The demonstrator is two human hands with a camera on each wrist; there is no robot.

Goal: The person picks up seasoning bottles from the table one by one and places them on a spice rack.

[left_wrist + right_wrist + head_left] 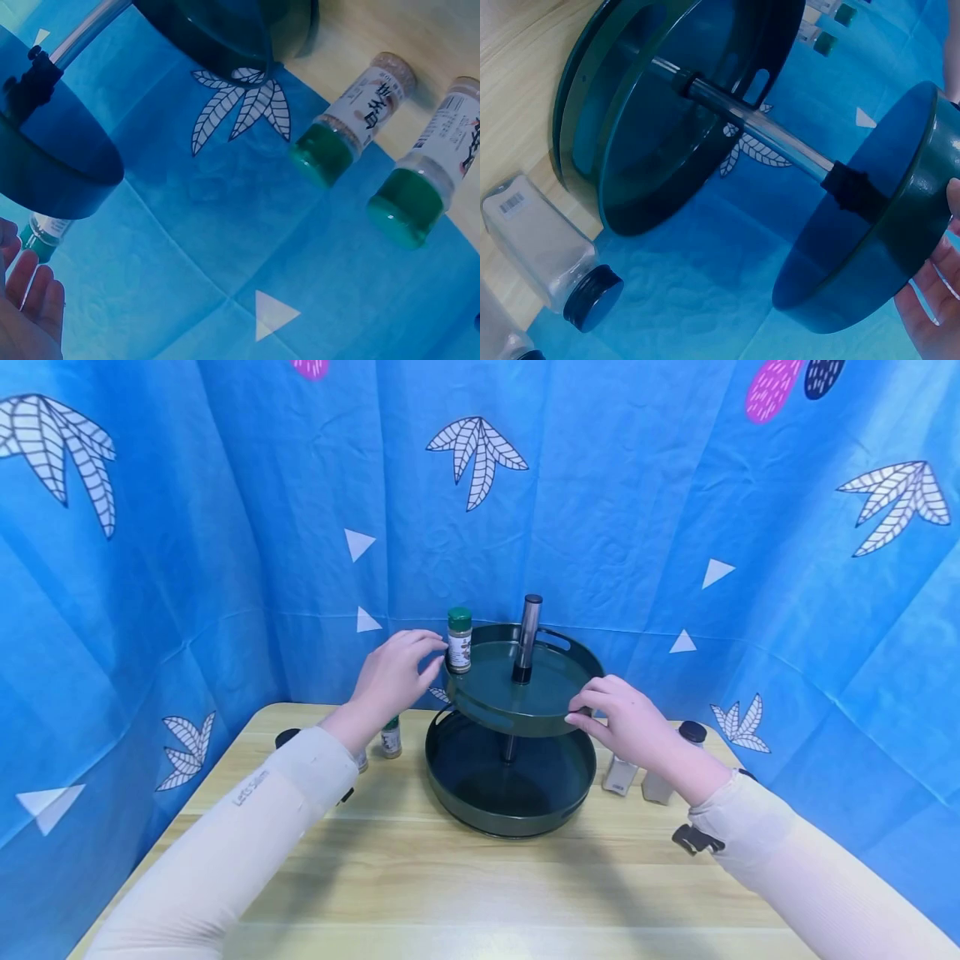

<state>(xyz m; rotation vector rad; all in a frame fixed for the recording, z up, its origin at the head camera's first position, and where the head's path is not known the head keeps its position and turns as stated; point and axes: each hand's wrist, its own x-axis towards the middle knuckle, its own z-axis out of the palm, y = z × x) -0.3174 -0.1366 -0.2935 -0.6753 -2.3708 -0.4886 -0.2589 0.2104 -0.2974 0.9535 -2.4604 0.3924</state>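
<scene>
A two-tier round dark green tray stand with a metal centre post (530, 627) stands on the table. On the left side of its upper tray (517, 697) is an upright spice jar (460, 643) with a green cap. Beside that jar is my left hand (393, 675), its fingers extended; whether the fingertips touch the jar I cannot tell. My right hand (630, 720) grips the upper tray's right front rim between thumb and fingers. The lower tray (513, 822) sits below, with nothing visible in it.
Green-capped spice jars (352, 120) stand on the table left of the stand, partly behind my left arm. Right of it are clear bottles with black caps (547, 247). Behind hangs a blue patterned curtain (600, 527). A black lid (287, 737) shows at far left.
</scene>
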